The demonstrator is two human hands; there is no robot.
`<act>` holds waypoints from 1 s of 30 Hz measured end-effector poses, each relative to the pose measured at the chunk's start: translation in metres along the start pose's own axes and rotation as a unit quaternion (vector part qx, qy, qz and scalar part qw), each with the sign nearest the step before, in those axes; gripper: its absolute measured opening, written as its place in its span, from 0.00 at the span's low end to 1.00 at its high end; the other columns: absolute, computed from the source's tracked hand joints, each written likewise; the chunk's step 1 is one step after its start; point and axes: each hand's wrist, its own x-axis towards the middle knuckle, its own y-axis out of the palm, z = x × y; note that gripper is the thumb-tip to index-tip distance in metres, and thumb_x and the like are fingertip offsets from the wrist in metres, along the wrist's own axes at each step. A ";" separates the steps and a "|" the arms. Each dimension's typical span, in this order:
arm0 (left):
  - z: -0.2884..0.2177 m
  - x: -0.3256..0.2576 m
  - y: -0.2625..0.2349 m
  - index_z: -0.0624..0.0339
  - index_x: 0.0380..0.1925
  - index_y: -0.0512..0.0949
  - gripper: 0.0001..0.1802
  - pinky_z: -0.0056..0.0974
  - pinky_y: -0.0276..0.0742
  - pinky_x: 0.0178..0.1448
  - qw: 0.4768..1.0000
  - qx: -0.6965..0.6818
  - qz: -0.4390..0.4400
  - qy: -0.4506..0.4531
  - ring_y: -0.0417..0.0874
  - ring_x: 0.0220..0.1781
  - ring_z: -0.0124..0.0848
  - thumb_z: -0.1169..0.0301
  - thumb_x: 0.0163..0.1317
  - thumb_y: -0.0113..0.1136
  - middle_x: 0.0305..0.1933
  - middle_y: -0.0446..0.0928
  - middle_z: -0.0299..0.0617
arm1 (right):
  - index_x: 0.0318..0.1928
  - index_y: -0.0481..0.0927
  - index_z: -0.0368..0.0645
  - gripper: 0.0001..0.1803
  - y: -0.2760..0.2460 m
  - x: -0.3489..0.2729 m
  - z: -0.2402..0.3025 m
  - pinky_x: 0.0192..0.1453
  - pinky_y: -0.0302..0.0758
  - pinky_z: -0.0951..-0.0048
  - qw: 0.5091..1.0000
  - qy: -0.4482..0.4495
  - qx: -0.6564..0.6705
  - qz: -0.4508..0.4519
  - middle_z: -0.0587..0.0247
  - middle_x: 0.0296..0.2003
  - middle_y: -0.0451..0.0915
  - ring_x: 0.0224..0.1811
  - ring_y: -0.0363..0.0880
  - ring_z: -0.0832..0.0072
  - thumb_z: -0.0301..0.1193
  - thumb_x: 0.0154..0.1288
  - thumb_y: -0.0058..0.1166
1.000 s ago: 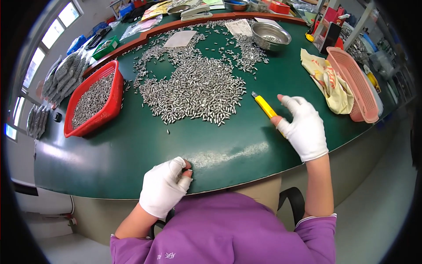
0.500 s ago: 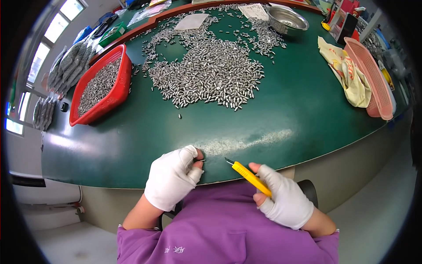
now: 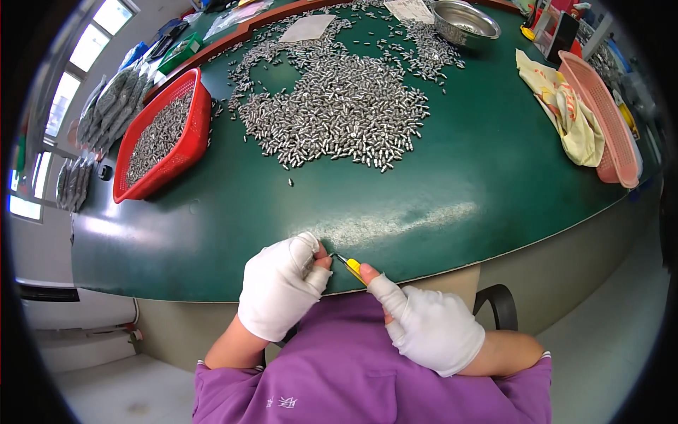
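Note:
My left hand (image 3: 282, 286), in a white glove with bare fingertips, is closed in a pinch near the table's front edge. Between thumb and forefinger is a tiny metal piece, mostly hidden by the fingers. My right hand (image 3: 432, 324), gloved the same way, grips a yellow utility knife (image 3: 355, 268), with the thumb along its handle. The knife's blade points left and its tip is at the left fingertips; whether it touches the piece is too small to tell. Beyond both hands a large heap of small silvery metal parts (image 3: 339, 113) covers the green table (image 3: 233, 219).
On the left stands a red plastic basket (image 3: 191, 141) of similar parts, beside grey filled bags (image 3: 106, 113). A steel bowl (image 3: 470, 25) is at the back. To the right lie a cream cloth bag (image 3: 565, 116) and a pink basket (image 3: 607, 127). One loose part (image 3: 290, 182) lies before the heap.
My right hand has moved left and brought the knife's blade to the left fingertips. The thumb now covers more of the handle. My left hand stays nearly in place, still pinched.

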 end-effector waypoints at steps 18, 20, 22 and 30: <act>0.003 -0.001 0.000 0.61 0.26 0.74 0.07 0.35 0.71 0.28 1.000 -0.001 -0.009 0.030 0.74 0.20 0.33 0.79 0.52 0.65 0.20 0.72 0.42 | 0.71 0.62 0.39 0.38 -0.017 0.010 0.005 0.23 0.77 0.63 0.999 -0.036 -0.028 0.019 0.59 0.22 0.76 0.20 0.79 0.65 0.31 0.59 0.54; 0.001 0.000 -0.002 0.61 0.26 0.74 0.07 0.35 0.71 0.28 0.999 -0.011 -0.005 0.031 0.73 0.20 0.33 0.79 0.52 0.64 0.20 0.72 0.41 | 0.71 0.63 0.41 0.37 -0.019 0.010 0.007 0.22 0.76 0.63 0.997 -0.038 -0.057 0.023 0.59 0.22 0.75 0.20 0.78 0.65 0.31 0.59 0.54; 0.000 0.003 -0.004 0.57 0.28 0.74 0.07 0.44 0.75 0.33 0.999 -0.013 0.031 -0.004 0.81 0.28 0.46 0.74 0.53 0.64 0.24 0.78 0.45 | 0.71 0.64 0.43 0.37 -0.017 0.009 0.008 0.23 0.77 0.63 0.997 -0.023 -0.075 0.018 0.60 0.21 0.75 0.20 0.78 0.66 0.31 0.59 0.54; 0.001 0.001 -0.005 0.61 0.29 0.74 0.05 0.33 0.71 0.30 0.997 -0.065 0.000 -0.035 0.73 0.21 0.29 0.76 0.56 0.61 0.21 0.72 0.40 | 0.66 0.71 0.48 0.34 -0.065 0.021 -0.055 0.44 0.75 0.59 0.920 0.140 -0.219 -0.292 0.59 0.40 0.77 0.38 0.76 0.61 0.21 0.54 0.52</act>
